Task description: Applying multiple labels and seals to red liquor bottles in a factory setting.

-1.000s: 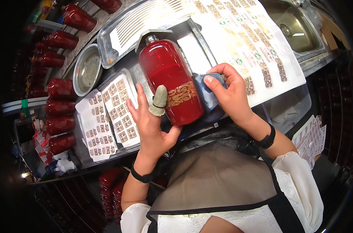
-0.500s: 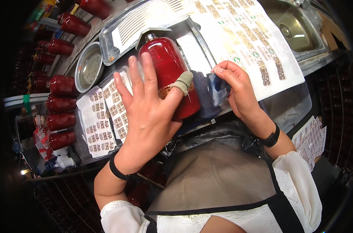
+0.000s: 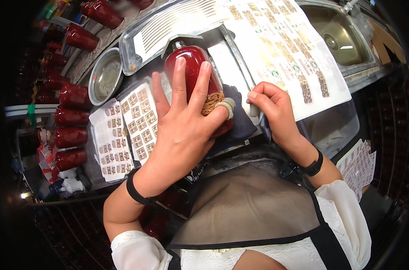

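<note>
A glossy red glass bottle [image 3: 191, 58] lies on its side in a metal holder [image 3: 179, 38], neck pointing away from me. My left hand [image 3: 179, 135] rests over it, fingers spread. A pale green cover [image 3: 228, 107] wraps the left thumb, which lies against a gold patterned decal [image 3: 212, 102] on the bottle's lower part. To the right of the bottle, my right hand [image 3: 276, 112] pinches a thin, dark blue flexible piece [image 3: 264, 129], seen nearly edge-on; its exact kind is unclear. Between them lies a folded dark blue cloth [image 3: 241, 119] beside the bottle.
Sheets of small brown designs [image 3: 139, 119] lie left of the bottle, near a metal bowl [image 3: 105, 76]. A large decal sheet [image 3: 299, 58] covers the right side. A steel sink [image 3: 339, 40] stands beyond it. Several red bottles [image 3: 71, 117] line the far left.
My left hand has shifted right and down over the bottle, and more of the decal shows. My right hand has turned and lowered slightly, bringing the blue piece edge-on.
</note>
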Tool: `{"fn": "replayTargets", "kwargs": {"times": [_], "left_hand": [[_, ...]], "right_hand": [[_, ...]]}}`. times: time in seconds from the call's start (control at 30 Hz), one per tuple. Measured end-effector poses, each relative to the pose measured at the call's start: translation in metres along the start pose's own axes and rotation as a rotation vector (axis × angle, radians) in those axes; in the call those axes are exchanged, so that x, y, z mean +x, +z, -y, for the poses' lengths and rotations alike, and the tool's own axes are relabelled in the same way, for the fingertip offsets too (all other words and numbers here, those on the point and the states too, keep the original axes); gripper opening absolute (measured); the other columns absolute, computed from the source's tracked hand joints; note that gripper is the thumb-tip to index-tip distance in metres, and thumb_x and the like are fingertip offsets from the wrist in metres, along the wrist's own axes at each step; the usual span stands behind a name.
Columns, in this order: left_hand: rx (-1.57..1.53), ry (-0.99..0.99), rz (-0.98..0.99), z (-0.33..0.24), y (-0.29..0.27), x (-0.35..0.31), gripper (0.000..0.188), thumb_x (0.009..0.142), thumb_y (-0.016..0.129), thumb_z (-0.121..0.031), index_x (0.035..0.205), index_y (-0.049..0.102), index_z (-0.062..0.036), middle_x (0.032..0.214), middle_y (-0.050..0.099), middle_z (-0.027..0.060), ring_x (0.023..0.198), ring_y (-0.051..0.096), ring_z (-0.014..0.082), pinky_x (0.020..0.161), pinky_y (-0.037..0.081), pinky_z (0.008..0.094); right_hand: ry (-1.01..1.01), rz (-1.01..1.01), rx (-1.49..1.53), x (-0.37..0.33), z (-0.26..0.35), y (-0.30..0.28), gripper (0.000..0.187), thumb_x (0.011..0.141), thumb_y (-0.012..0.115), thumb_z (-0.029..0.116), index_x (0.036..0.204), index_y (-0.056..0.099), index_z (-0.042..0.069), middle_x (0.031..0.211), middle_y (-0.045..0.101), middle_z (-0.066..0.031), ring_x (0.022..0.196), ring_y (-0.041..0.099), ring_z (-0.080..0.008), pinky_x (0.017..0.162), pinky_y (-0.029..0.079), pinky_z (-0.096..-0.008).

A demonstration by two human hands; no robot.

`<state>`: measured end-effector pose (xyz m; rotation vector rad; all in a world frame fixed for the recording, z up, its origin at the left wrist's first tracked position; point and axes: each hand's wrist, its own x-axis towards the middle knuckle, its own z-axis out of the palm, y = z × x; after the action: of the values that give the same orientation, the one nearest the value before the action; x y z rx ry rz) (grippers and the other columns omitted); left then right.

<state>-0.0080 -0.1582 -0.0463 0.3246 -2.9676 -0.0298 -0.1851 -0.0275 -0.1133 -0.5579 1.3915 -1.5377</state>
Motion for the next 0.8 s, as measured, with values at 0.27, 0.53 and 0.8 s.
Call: {"fn": "replayTargets", "kwargs": {"times": [0.27, 0.53, 0.8], "left_hand": [[-0.194, -0.235, -0.339, 0.003, 0.042, -0.044, 0.081, 0.062, 0.088, -0.021, 0.138, 0.061, -0.021, 0.162, 0.026, 0.0223, 0.15, 0.02, 0.0453, 0.114, 0.004, 0.0671], [-0.277, -0.301, -0.425, 0.005, 0.064, -0.057, 0.083, 0.065, 0.087, -0.025, 0.142, 0.057, -0.0182, 0.162, 0.026, 0.0234, 0.149, 0.024, 0.0436, 0.116, 0.002, 0.0638], [-0.608, -0.393, -0.485, 0.009, 0.084, -0.06, 0.1, 0.069, 0.087, -0.031, 0.149, 0.035, -0.0006, 0.156, 0.032, 0.0268, 0.145, 0.029, 0.0441, 0.113, 0.006, 0.0708]], "right_hand": [[-0.503, 0.076, -0.577, -0.022, -0.017, 0.021, 0.035, 0.087, 0.072, 0.014, 0.116, 0.059, 0.0, 0.093, 0.065, -0.0128, 0.064, 0.059, -0.0192, 0.06, 0.048, -0.0296], [-0.894, 0.164, -0.923, -0.004, -0.007, 0.036, 0.041, 0.082, 0.076, 0.017, 0.114, 0.06, -0.002, 0.097, 0.069, -0.0134, 0.058, 0.062, -0.0244, 0.052, 0.046, -0.0349], [-0.94, 0.305, -1.15, -0.003, 0.015, 0.053, 0.04, 0.078, 0.077, 0.01, 0.115, 0.062, 0.003, 0.08, 0.066, -0.0089, 0.055, 0.06, -0.0222, 0.05, 0.044, -0.0339]]}}
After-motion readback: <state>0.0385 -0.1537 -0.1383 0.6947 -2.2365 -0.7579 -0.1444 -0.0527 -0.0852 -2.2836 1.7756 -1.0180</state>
